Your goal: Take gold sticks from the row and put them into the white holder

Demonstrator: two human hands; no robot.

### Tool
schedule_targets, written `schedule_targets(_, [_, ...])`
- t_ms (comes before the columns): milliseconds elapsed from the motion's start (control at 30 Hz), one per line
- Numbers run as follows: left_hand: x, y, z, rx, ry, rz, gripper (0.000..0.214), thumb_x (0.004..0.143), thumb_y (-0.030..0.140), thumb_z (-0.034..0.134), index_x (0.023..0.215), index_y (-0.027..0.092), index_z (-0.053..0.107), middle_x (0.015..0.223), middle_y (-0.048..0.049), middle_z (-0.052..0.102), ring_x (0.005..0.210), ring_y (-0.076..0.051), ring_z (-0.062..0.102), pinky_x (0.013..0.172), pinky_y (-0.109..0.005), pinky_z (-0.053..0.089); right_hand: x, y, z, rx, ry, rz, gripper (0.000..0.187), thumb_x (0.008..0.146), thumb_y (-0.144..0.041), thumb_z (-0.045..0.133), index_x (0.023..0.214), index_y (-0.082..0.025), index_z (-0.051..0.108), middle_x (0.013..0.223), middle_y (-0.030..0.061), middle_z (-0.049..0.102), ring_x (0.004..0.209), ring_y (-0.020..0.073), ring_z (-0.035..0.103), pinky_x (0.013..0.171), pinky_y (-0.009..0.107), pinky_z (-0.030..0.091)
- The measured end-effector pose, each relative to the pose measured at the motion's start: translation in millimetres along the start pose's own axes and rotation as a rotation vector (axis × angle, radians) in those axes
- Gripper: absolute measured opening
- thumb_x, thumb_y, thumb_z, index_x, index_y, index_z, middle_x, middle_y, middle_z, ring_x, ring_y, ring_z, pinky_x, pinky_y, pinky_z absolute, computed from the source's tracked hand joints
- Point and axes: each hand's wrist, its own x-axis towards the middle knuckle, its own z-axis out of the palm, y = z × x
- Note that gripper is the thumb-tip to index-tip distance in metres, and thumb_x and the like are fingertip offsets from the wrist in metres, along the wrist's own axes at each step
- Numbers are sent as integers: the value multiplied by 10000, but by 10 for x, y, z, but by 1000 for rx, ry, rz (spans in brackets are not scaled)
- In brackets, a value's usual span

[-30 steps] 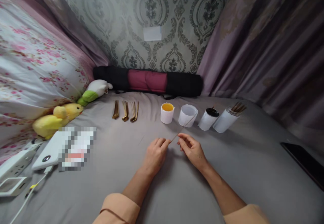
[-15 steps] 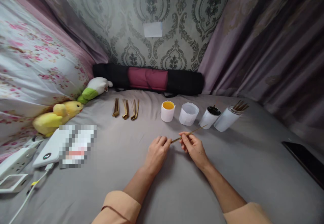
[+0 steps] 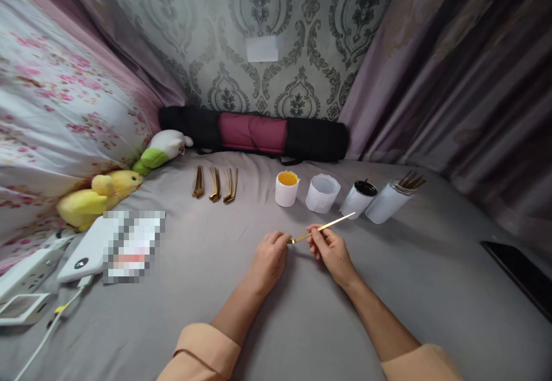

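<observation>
My left hand and my right hand meet over the grey sheet, both pinching one thin golden stick. The left fingers grip its near end; the right fingers hold it a little further along. Its free end points right, toward a white cup with a dark inside. Behind the hands stand a white cup with yellow contents, an empty white cup and a tilted white cup holding several brown sticks.
Three small bundles of bent golden sticks lie at the back left. A black and maroon roll bag lies along the wall. Plush toys, a power bank and a power strip sit left. A dark phone lies right.
The stick's free end swung from pointing at the empty white cup down and right toward the dark cup. Both hands stayed almost where they were.
</observation>
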Motion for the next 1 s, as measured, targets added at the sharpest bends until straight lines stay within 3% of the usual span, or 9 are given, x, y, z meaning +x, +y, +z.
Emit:
schedule_targets(167, [16,9,14,-266,68,-87,255,828,190,361,978,173,567,872,-81,589,811,-156,523,740,-298,409,12,12,-10,18,36,17,322,754,-456,477,891,-171,536,659,-1,515,498,75,470,392,175,338])
schedule_targets(367, [41,59,13,-570,40,-361,257,795,288,430,935,167,608,843,-72,624,742,-153,546,692,-266,415,16,14,-24,43,84,25,327,738,-479,480,868,-184,533,624,-18,486,479,72,453,393,175,336])
schedule_targets(600, [92,147,-2,-1034,-26,-649,310,745,340,496,930,102,568,741,-52,582,581,-104,523,493,-208,406,13,24,-44,32,110,-11,324,753,-472,463,874,-177,517,598,-23,452,472,72,426,394,176,331])
schedule_targets(800, [91,194,-57,-1370,-131,-731,365,742,395,515,897,68,562,795,-117,608,620,-124,572,551,-236,435,6,28,-50,-20,100,-75,268,792,-428,431,848,-179,514,562,-34,430,462,66,411,406,176,327])
schedule_targets(1000, [79,153,-79,-1562,-224,-826,367,766,389,495,928,67,562,839,-137,626,666,-133,592,612,-243,452,-8,6,-48,-57,98,-93,297,791,-452,414,838,-176,513,552,-30,423,457,74,404,404,187,327])
